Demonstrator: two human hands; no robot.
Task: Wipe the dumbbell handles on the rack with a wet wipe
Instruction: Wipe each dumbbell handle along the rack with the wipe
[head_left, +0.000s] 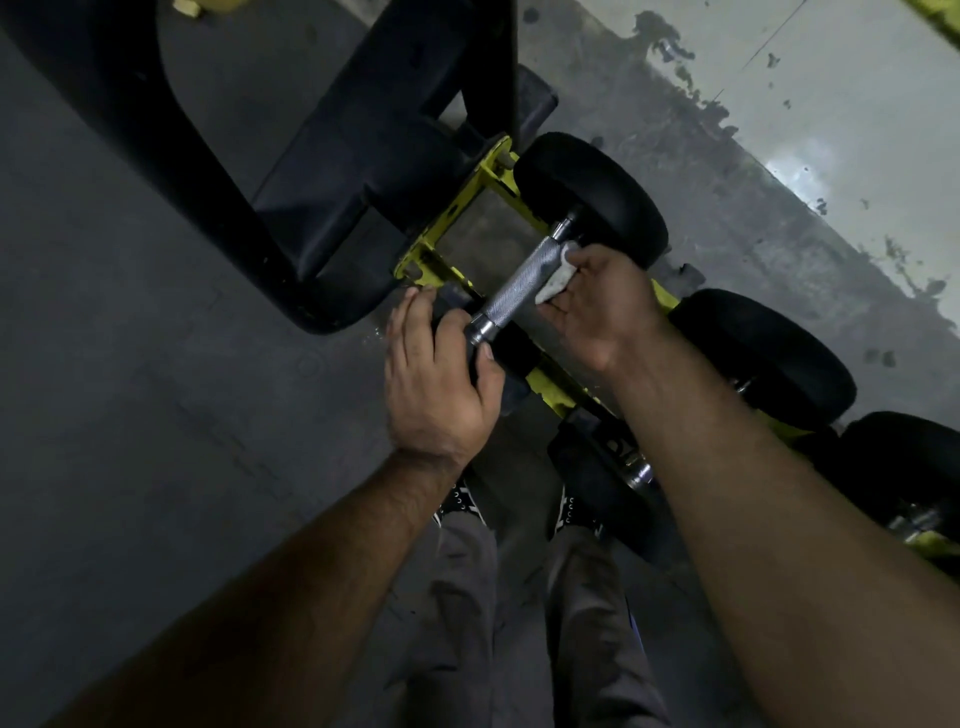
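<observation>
A dumbbell with black heads lies across the yellow rack (460, 215); its knurled metal handle (519, 283) runs diagonally at the frame's middle. My right hand (597, 306) pinches a white wet wipe (557, 280) against the far end of that handle, close to the far head (592, 195). The near head (511, 348) is gripped by my left hand (436, 374), fingers and thumb curled round it. Most of the near head is hidden under that hand.
Two more black dumbbells (763, 358) (904, 467) sit further right on the same rack. A black padded bench (332, 171) stands at the upper left. My legs and shoes (462, 506) are below, on the grey floor. A stained wall runs behind the rack.
</observation>
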